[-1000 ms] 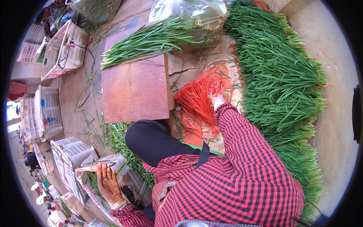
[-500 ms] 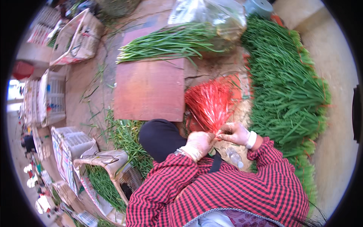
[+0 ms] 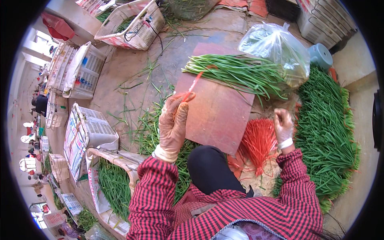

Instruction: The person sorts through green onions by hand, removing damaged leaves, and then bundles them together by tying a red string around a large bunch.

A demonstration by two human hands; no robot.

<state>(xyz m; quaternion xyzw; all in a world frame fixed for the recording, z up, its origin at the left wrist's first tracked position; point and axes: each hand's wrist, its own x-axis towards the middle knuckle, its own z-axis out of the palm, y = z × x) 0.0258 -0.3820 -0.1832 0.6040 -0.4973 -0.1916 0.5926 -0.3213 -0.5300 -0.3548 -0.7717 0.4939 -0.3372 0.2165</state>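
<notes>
In my gloved left hand (image 3: 175, 120), raised over the left edge of the reddish-brown board (image 3: 218, 110), a thin red plastic strip (image 3: 195, 83) is pinched between thumb and fingers. Its free end reaches up toward the loose pile of green chives (image 3: 236, 74) lying across the board's far end, pale stalk ends to the left. My gloved right hand (image 3: 283, 123) has its fingers curled closed, just right of the bunch of red plastic strips (image 3: 259, 142). Whether anything small is in those fingers cannot be seen.
At right, many chive bundles (image 3: 326, 132) line the wall. A clear plastic bag (image 3: 276, 46) and blue-grey stool (image 3: 320, 55) stand at the back. White crates (image 3: 90, 72) line the left; a chive-filled basket (image 3: 134, 182) is beside my left arm. Loose stalks (image 3: 154, 128) litter the floor.
My hands, together at the tied end of the red bunch before, are now apart. The left has moved up and left with one strip; the right has moved away to the right. The view has shifted.
</notes>
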